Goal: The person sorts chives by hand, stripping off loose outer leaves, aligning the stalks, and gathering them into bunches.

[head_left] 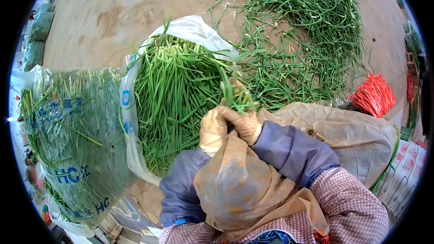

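My two gloved hands meet in front of my chest. My right hand (246, 125) is closed round a small bunch of green chives (231, 96), whose leaves bend up and to the left. Beside it, my left hand (214, 130) is closed at the near side of the same bunch, its fingertips partly hidden. Just left of the hands, an open clear plastic bag (128, 122) lies spread around a thick layer of chives (167, 90). Loose chives (289, 79) lie on the ground beyond my right hand.
A large heap of chives (316, 13) lies at the upper right. A filled plastic bag (81, 140) with blue lettering is at the left. Red plastic strips (374, 96) lie bundled at the right, near a translucent sheet (348, 124) and white stacked packages (402, 171).
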`<state>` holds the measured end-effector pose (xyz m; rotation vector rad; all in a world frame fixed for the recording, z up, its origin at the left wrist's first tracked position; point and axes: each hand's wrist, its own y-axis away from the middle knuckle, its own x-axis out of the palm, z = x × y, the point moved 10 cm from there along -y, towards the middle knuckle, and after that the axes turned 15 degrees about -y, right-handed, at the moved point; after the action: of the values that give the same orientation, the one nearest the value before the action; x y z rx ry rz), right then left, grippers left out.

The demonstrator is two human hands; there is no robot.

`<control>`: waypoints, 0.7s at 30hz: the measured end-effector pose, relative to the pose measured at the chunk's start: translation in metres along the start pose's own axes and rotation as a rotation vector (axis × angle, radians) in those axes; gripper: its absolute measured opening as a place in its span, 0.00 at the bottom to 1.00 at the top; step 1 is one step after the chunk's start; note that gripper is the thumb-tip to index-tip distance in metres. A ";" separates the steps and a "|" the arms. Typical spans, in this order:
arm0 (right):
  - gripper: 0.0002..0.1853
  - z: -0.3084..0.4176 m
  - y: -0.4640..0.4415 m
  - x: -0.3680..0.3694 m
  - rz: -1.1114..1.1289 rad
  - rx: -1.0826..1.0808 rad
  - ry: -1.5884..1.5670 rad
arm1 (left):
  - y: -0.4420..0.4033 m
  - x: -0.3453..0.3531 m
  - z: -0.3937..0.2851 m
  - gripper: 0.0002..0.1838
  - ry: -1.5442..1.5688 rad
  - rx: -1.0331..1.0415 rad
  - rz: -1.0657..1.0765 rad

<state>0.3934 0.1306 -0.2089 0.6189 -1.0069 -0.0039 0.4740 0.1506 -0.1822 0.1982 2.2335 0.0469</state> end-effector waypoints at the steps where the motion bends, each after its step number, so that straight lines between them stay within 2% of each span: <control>1: 0.33 0.007 -0.004 -0.008 -0.005 -0.013 0.147 | -0.001 0.006 0.003 0.25 -0.142 0.011 -0.010; 2: 0.23 0.006 -0.006 -0.016 -0.025 0.010 0.128 | 0.004 0.013 0.009 0.25 -0.031 -0.008 0.035; 3: 0.19 0.005 -0.006 -0.025 -0.071 0.054 0.063 | 0.010 0.018 0.014 0.24 0.078 -0.023 0.078; 5: 0.13 0.003 -0.007 -0.041 -0.147 0.180 -0.040 | 0.007 -0.022 -0.014 0.21 0.106 0.142 -0.040; 6: 0.12 0.007 -0.006 -0.043 -0.130 0.200 -0.037 | 0.009 -0.029 0.007 0.21 0.426 -0.172 0.062; 8: 0.12 0.017 0.004 -0.032 -0.102 0.238 -0.032 | 0.003 -0.062 0.019 0.20 0.516 -0.239 -0.219; 9: 0.14 0.024 0.004 -0.033 -0.087 0.174 0.018 | -0.007 -0.056 0.012 0.19 0.430 -0.129 -0.147; 10: 0.13 0.039 0.000 -0.035 -0.074 0.022 0.041 | -0.013 -0.033 0.013 0.19 0.354 -0.087 -0.079; 12: 0.12 0.080 -0.005 -0.035 -0.152 -0.013 0.044 | -0.011 0.029 0.030 0.19 0.121 0.006 0.110; 13: 0.12 0.116 -0.010 -0.029 -0.082 -0.033 0.078 | -0.006 0.040 0.030 0.19 -0.079 0.135 0.081; 14: 0.12 0.155 -0.013 -0.024 -0.014 -0.063 0.112 | 0.001 0.044 0.031 0.19 -0.152 0.191 0.033; 16: 0.10 0.241 -0.007 -0.014 -0.008 -0.341 0.072 | 0.002 0.051 0.048 0.18 -0.044 0.146 0.133; 18: 0.09 0.320 0.016 -0.006 0.021 -0.653 0.144 | 0.008 0.058 0.080 0.16 0.520 -0.196 0.261; 20: 0.13 0.359 0.056 0.036 0.173 -0.805 0.133 | -0.010 -0.017 0.058 0.15 0.261 -0.266 0.111; 21: 0.15 0.364 0.080 0.061 0.230 -0.865 0.088 | -0.020 -0.077 0.014 0.16 0.293 -0.230 -0.021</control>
<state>0.1178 0.0037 0.0161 -0.2852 -0.8797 -0.1979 0.5300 0.1180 -0.1330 0.0441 2.4972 0.3389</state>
